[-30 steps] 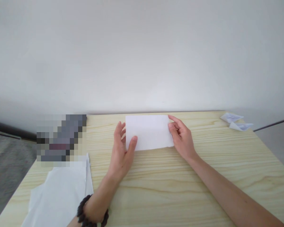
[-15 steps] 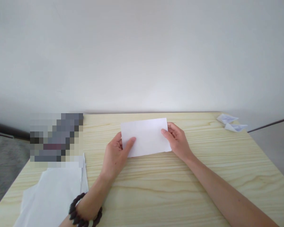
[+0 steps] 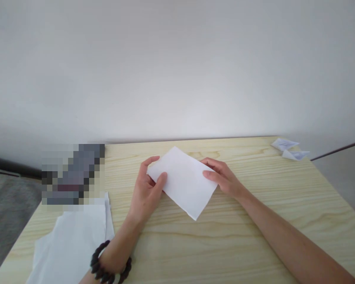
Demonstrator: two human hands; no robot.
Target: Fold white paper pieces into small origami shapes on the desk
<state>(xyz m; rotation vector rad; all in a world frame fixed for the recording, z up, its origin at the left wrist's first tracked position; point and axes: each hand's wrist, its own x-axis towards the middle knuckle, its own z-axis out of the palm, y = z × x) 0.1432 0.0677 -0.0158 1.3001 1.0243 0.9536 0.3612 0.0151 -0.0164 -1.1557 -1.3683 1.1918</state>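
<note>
A white sheet of paper (image 3: 185,181), apparently folded in layers, is held just over the table, turned so its corners point up and down. My left hand (image 3: 148,185) grips its left corner, thumb on top and fingers behind. On the right corner, my right hand (image 3: 223,177) pinches with the thumb in front, the other fingers partly hidden behind the paper. A dark beaded bracelet (image 3: 108,262) circles my left wrist.
Loose white sheets (image 3: 73,240) lie at the left of the wooden table (image 3: 225,244). Behind them is a blurred-out dark object (image 3: 79,169). Two folded paper boats (image 3: 296,154) rest at the far right corner. A white wall (image 3: 177,71) stands behind the table.
The paper has turned clockwise from lying lengthwise to a slanted, diamond-like position. Both hands have shifted their hold onto its left and right corners.
</note>
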